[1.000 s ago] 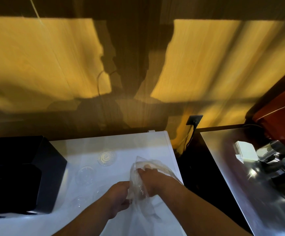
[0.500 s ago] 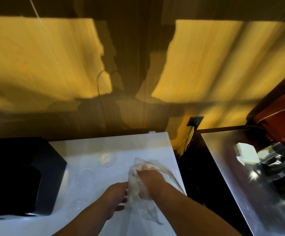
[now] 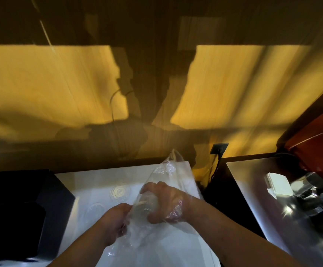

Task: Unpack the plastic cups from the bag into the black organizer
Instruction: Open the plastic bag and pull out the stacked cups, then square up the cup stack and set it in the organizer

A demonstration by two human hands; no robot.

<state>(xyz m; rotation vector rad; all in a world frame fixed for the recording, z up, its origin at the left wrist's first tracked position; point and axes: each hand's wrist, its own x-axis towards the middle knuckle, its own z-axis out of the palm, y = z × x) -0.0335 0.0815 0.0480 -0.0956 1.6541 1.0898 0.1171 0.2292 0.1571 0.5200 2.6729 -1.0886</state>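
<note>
Head view: since a moment ago the right hand (image 3: 166, 203) has pushed deeper into the clear bag (image 3: 169, 170), whose film now drapes its knuckles and whose far end has lifted off the white table (image 3: 91, 180). Its fingers curl round what looks like a cup (image 3: 147, 208) inside. The left hand (image 3: 116, 222) pinches the bag's near edge, so I judge another cup is coming out; loose cups (image 3: 119, 192) lie beside the black organizer (image 3: 58, 201), not in it.
</note>
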